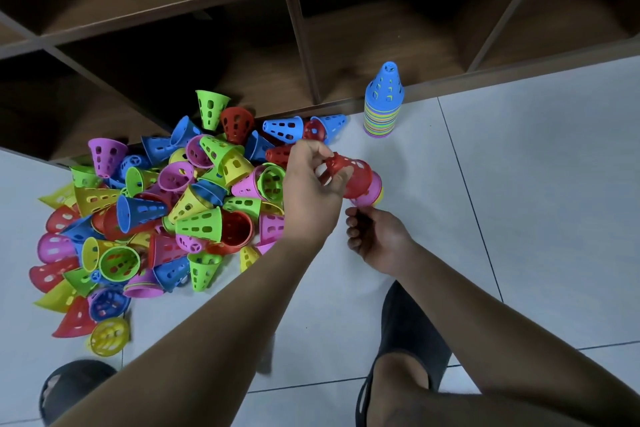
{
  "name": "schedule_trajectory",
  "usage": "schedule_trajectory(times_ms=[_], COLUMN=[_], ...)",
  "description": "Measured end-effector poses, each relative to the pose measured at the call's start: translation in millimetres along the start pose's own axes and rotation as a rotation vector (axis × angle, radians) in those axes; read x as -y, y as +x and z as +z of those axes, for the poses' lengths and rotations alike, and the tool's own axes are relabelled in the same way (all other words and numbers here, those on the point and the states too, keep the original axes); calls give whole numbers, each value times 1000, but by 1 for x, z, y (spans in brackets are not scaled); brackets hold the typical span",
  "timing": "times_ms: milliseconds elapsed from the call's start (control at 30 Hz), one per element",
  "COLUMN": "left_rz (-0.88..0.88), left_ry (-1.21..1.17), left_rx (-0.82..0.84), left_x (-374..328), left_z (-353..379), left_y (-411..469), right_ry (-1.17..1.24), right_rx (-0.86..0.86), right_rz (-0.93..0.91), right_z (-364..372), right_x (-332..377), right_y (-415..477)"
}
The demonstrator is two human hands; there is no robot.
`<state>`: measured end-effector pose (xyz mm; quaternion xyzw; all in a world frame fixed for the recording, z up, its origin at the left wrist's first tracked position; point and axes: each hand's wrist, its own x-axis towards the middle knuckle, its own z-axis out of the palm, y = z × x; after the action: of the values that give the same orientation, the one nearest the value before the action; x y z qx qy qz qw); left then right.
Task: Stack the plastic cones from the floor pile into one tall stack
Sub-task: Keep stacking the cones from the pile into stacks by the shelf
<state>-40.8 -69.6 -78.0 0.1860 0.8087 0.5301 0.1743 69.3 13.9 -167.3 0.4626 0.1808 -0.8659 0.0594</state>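
The left hand reaches in from the lower left and pinches the narrow tip of a red cone between thumb and fingertips, so its grip is clamped on that cone. The cone lies just right of the hand, tilted, with its wide mouth pointing down and to the right. It sits over a short stack of a pink and a yellow cone, whose rims show just beyond the red one.

The right hand is directly below that stack, fingers curled upward toward its lower edge. Blur hides the contact there, so I cannot tell whether it holds the stack or only cups beneath it.

The tall stack stands upright on the floor, well apart from both hands, up and to the right, against the foot of the shelf. A blue cone tops it (striped rims of many colours below).

The pile of loose cones sprawls left of the left hand, red, blue, green, yellow and pink, lying at every angle.

Two dark shoes show at the bottom edge.
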Motion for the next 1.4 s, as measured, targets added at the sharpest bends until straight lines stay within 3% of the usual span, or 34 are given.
schedule_trajectory(times_ms=[167, 367, 800, 1000, 1133, 1400], left_rz=[46, 87, -194, -291, -342, -405], left_ry=[92, 202, 517, 689, 857, 906], left_rx=[105, 172, 150, 193, 220, 228], left_x=[7, 20, 121, 167, 189, 205], left_z=[17, -2, -143, -171, -171, -166], left_y=[-4, -13, -136, -185, -190, -174], right_ry=[-132, -589, -1386, -1597, -1730, -1780], right_rx=[-93, -209, -59, 63, 166, 99], right_rz=[-6, -76, -461, -771, -827, -882], right_z=[-2, -6, 21, 57, 74, 76], right_x=[-4, -18, -77, -75, -80, -84], right_y=[-5, -7, 5, 11, 18, 31])
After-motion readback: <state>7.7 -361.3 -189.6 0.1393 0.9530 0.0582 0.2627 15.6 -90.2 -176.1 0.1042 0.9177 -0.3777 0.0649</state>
